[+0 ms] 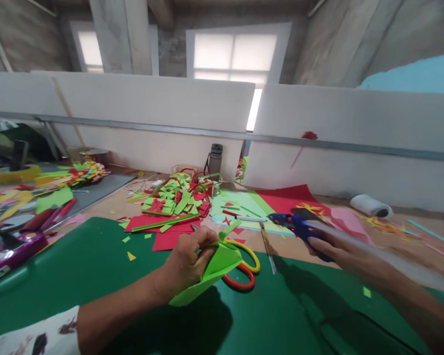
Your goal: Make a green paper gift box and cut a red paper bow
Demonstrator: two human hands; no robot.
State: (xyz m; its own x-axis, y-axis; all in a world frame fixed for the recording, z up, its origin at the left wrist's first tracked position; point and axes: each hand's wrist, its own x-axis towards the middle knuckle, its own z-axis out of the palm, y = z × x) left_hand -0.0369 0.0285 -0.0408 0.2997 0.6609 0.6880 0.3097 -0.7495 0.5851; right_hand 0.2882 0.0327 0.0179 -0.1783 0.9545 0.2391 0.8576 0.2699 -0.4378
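My left hand [188, 259] pinches a folded bright green paper piece [218, 271] above the green mat, with a narrow strip sticking up at its top. Behind that piece lie scissors [257, 261] with one yellow and one red handle loop; their blades are mostly hidden. To the right, my right hand [325, 244] is wrapped round a dark blue glue gun [296, 224], its nozzle pointing left. A long whitish translucent stick runs back from the gun over my forearm. The nozzle is well apart from the green paper.
A heap of green and red cut pieces [181, 195] stands before a grey bottle [215, 160]. Red sheets [292, 195] and pale green sheets [222, 199] lie behind. A craft knife [268, 246] rests near the mat edge. At left is a purple device [17, 256]; a white roll [370, 205] is at right.
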